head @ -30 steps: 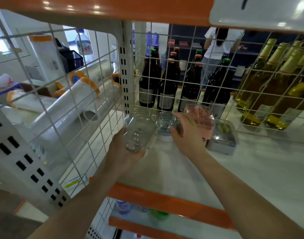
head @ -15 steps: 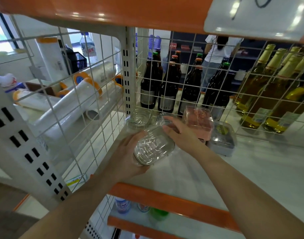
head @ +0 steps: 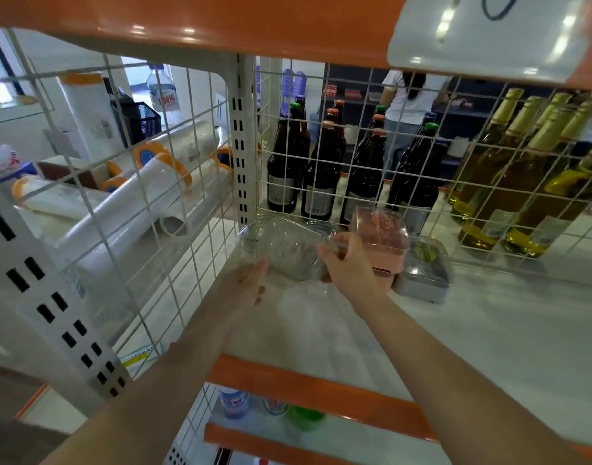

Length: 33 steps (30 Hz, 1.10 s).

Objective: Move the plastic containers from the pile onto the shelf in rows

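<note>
1. A clear, ribbed plastic container (head: 282, 251) lies tilted at the back-left corner of the white shelf (head: 455, 330), beside a pink lidded box (head: 381, 239).
2. The left hand (head: 251, 283) supports it with loose fingers; the right hand (head: 348, 266) pinches its rim.
3. It looks light, thin and slippery: grip the rim.

1. The clear container (head: 281, 251) has travelled toward 12 o'clock, from mid-shelf into the back left corner
2. The right hand (head: 350, 268) now grips its right end
3. The left hand (head: 251, 283) has loosened, fingers beneath it
</note>
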### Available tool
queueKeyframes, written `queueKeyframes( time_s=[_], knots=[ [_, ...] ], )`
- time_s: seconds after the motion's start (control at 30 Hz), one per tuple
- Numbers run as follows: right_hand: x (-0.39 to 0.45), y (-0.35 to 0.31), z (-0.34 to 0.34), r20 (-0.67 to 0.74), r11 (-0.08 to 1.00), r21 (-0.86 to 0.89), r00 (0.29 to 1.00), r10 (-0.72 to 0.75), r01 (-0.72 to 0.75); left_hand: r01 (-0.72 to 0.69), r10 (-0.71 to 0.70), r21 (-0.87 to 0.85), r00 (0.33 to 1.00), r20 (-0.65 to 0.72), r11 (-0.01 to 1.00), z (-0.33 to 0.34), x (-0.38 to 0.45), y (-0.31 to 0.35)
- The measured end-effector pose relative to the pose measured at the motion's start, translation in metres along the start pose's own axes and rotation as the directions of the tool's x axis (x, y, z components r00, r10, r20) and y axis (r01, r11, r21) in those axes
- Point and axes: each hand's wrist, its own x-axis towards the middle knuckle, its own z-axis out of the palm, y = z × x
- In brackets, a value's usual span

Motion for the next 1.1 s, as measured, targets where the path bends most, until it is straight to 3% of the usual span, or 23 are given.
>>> queueKeyframes(
  time_s=[0.17,0.23,0.4,0.6,0.8,0.93,1.1],
  knots=[
    [-0.006,0.000,0.011,0.030,0.956,0.266,0.992,0.119,-0.122,-0.097,0.093,-0.171,0.995,-0.027,0.980,0.024,-0.007,0.013],
    [-0.010,-0.001,0.010,0.073,0.959,0.263,0.993,0.090,-0.106,-0.125,0.113,-0.233,0.992,-0.062,0.964,0.026,-0.005,0.013],
    [-0.007,0.005,-0.001,0.113,0.996,-0.078,0.993,-0.040,0.049,-0.163,0.107,-0.373,0.980,-0.167,0.913,0.024,0.003,0.020],
    [0.003,0.003,-0.019,0.042,0.839,-0.483,0.964,-0.264,0.251,-0.154,0.077,-0.314,0.966,-0.247,0.937,0.004,0.027,0.040],
    [0.009,-0.001,-0.035,0.007,0.617,-0.740,0.921,-0.390,0.267,-0.171,0.146,-0.071,0.951,-0.272,0.983,-0.001,0.054,0.058],
    [0.015,0.003,-0.034,0.043,0.465,-0.861,0.939,-0.342,0.208,-0.143,0.136,-0.001,0.945,-0.298,0.990,0.004,0.069,0.058],
    [0.023,0.018,-0.031,0.035,0.421,-0.893,0.957,-0.287,0.159,-0.142,0.145,0.034,0.926,-0.349,0.989,0.009,0.086,0.053]
  ],
)
